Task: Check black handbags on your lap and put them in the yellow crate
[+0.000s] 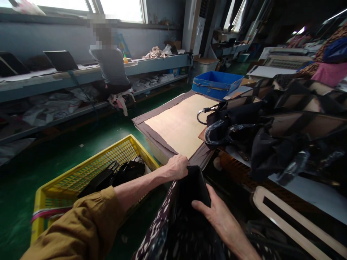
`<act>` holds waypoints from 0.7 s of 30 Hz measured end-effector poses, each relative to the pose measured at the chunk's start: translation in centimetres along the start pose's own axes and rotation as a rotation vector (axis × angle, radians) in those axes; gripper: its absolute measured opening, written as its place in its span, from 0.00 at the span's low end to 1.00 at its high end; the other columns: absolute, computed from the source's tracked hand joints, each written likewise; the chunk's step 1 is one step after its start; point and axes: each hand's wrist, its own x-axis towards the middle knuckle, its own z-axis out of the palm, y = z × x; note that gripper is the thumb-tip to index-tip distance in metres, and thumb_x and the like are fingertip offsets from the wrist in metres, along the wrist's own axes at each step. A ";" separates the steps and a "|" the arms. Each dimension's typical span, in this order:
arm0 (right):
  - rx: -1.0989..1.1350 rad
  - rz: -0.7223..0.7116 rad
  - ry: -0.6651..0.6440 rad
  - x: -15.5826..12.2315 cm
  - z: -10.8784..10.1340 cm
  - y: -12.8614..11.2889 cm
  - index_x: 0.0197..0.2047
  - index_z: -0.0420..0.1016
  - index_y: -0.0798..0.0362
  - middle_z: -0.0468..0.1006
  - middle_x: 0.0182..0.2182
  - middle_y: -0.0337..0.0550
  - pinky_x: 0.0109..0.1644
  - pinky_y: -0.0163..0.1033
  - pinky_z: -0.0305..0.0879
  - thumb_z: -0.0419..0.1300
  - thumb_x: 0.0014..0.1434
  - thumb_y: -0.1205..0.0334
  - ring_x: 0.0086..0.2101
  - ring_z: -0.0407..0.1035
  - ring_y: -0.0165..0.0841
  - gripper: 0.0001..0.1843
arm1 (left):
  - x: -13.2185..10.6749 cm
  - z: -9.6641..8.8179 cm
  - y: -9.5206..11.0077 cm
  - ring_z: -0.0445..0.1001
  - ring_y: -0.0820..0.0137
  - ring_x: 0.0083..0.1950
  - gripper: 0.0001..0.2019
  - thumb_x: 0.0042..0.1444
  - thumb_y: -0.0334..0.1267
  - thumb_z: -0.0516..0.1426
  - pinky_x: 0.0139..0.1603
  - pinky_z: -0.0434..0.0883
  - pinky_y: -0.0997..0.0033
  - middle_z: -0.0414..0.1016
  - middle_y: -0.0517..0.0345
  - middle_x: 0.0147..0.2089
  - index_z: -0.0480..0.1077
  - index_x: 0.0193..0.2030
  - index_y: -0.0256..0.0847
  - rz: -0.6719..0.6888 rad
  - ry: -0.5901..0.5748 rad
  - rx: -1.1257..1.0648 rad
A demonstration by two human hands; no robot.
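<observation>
A black bag (193, 184) stands in my lap, its mouth facing up and its dark inside showing. My left hand (177, 167) is closed on the far left corner of its rim. On the right side, my right hand (218, 209) grips the wall, with the thumb over the rim and the fingers behind the outer face. Patterned dark cloth (158, 224) covers my lap under the bag. The lower part of the bag is dark and hard to make out.
A yellow crate (43, 193) with black bags stands left. Ahead is a board-topped table (176, 122), with a blue bin (217, 85) behind it. Black bags (271, 137) pile up on the right above a beige slotted frame (292, 224). A person (112, 66) stands at the far bench (157, 66).
</observation>
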 end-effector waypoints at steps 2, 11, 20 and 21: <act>-0.075 0.027 0.074 -0.7 0.6 0.3 0.56 0.58 0.50 0.75 0.46 0.48 0.47 0.41 0.64 0.58 0.49 0.54 0.46 0.69 0.41 0.31 | -0.2 0.4 -0.2 0.74 0.59 0.40 0.13 0.46 0.35 0.53 0.35 0.69 0.70 0.75 0.43 0.36 0.74 0.35 0.33 0.001 0.002 -0.001; 0.005 -0.014 0.064 -0.8 -1.3 4.1 0.48 0.70 0.51 0.80 0.36 0.40 0.43 0.39 0.66 0.56 0.50 0.56 0.39 0.72 0.40 0.21 | -0.4 1.2 -2.1 0.74 0.62 0.38 0.12 0.47 0.38 0.53 0.34 0.68 0.71 0.75 0.48 0.34 0.75 0.33 0.36 0.059 0.042 0.008; -0.047 -0.125 0.132 -0.4 -1.5 5.0 0.43 0.73 0.52 0.77 0.43 0.43 0.49 0.38 0.63 0.51 0.58 0.50 0.44 0.69 0.39 0.19 | -0.4 1.5 -3.0 0.72 0.67 0.32 0.10 0.47 0.41 0.54 0.29 0.64 0.74 0.73 0.54 0.28 0.75 0.30 0.39 0.058 0.039 0.008; -0.083 -0.135 0.154 -0.4 -1.4 5.0 0.43 0.73 0.52 0.77 0.43 0.44 0.49 0.39 0.63 0.49 0.59 0.50 0.44 0.69 0.38 0.19 | -0.4 1.5 -3.1 0.71 0.67 0.31 0.10 0.47 0.41 0.54 0.29 0.64 0.74 0.73 0.55 0.27 0.74 0.30 0.39 0.055 0.036 0.000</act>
